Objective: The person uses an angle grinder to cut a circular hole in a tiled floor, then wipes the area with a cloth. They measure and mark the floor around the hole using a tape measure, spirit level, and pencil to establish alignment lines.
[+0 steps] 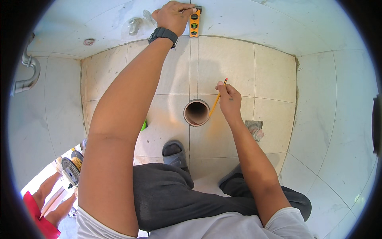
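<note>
Against the far tiled wall, my left hand (174, 16) is closed on the top end of a small orange spirit level (194, 27), which stands upright where wall and floor meet. A yellow pencil (216, 102) with a pink eraser sits in the closed fingers of my right hand (230, 99). It slants down, its lower end beside the right rim of a round pipe opening (186, 113) in the floor. Whether the tip touches the rim I cannot tell. A black watch (163, 36) is on my left wrist.
Pale floor tiles (227, 63) surround the pipe. A tap fitting (134, 26) shows on the far wall, a bent metal pipe (34, 73) on the left. A crumpled scrap (256, 130) lies to the right. At lower left, another person's bare legs (59, 213) are beside a round-bladed machine (71, 170).
</note>
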`<action>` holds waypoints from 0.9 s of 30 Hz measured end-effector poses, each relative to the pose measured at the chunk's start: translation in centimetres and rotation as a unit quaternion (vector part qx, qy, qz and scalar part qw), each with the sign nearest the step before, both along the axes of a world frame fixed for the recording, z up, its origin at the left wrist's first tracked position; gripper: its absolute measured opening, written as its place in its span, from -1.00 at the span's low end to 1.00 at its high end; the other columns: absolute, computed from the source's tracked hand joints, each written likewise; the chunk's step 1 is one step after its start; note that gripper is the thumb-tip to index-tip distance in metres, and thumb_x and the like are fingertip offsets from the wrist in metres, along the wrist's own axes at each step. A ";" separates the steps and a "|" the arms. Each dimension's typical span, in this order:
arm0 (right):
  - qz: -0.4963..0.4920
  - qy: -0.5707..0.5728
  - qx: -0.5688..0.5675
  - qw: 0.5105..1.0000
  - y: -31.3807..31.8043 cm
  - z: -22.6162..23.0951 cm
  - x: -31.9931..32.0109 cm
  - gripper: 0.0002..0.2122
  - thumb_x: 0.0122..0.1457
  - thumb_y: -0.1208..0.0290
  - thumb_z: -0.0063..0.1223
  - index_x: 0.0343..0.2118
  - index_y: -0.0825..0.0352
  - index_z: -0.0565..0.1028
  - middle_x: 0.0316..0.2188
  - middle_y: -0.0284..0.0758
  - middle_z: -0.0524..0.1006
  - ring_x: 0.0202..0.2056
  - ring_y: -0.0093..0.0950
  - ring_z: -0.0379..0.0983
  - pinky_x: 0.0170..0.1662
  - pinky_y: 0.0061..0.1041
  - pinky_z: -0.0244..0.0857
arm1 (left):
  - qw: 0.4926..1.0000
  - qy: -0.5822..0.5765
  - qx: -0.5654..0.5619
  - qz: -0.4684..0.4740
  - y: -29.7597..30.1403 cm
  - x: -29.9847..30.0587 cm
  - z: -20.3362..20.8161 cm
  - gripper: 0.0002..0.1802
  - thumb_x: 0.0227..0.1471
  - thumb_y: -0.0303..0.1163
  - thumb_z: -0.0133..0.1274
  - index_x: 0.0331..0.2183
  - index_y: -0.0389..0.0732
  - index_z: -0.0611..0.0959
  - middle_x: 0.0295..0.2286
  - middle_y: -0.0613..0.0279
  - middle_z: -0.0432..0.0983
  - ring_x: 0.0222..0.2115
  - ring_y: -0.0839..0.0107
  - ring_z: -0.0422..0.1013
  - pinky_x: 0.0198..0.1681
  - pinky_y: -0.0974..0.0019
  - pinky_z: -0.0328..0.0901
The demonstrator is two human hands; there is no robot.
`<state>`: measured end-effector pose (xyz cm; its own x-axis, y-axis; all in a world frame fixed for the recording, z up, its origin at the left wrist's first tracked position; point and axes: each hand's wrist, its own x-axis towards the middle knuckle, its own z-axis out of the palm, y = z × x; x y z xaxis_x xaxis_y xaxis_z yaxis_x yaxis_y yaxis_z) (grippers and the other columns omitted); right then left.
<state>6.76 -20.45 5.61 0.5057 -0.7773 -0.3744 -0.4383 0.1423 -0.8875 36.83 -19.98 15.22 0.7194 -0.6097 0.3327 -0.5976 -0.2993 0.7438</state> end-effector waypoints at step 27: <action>-0.138 -0.125 0.233 0.954 0.5 0.4 1.4 -0.86 0.25 0.45 0.17 -0.28 0.44 0.54 -0.46 -0.28 0.61 -0.52 -0.55 0.49 -0.41 -0.54 0.41 | 1.000 -0.021 0.003 0.009 -0.5 1.0 -0.9 -0.78 0.11 -0.27 0.21 -0.33 -0.21 0.81 -0.25 -0.02 0.68 -0.19 0.10 0.55 -0.05 0.12 0.37</action>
